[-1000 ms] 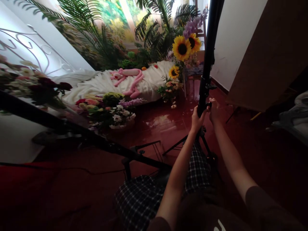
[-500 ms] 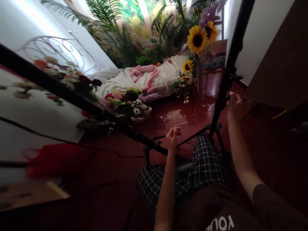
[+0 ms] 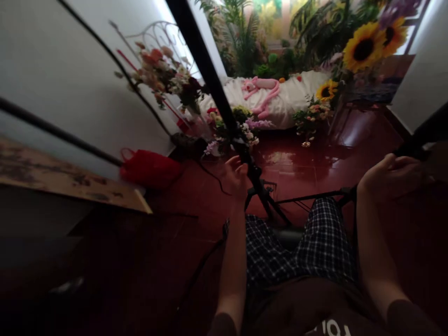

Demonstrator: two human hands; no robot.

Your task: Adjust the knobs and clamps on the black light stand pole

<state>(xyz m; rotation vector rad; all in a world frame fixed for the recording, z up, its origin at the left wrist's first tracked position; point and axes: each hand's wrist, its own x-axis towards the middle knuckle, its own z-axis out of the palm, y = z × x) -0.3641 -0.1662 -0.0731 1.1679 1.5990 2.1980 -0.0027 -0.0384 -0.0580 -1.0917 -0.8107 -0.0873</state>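
Two black stands rise from the red floor in front of me. My left hand (image 3: 237, 177) is beside the left black stand (image 3: 224, 100), its fingers loosely curled and apart, with nothing visible in them. Over at the right, my right hand (image 3: 394, 175) is against the right black stand (image 3: 425, 133). Its fingers are bent and dim, and what they hold, if anything, cannot be made out. My knees in checked trousers are between the two arms.
A pink plush toy (image 3: 264, 86) lies on a white cloth (image 3: 287, 109) among flowers. Sunflowers (image 3: 364, 48) stand at the right. On the left are a red bag (image 3: 150, 169), a patterned panel (image 3: 70, 172) and a dark cable (image 3: 217, 179) on the floor.
The view has turned left. My left hand has moved from between the stands to the left stand's side. My right hand has come nearer and lower, and the right stand now leans farther right.
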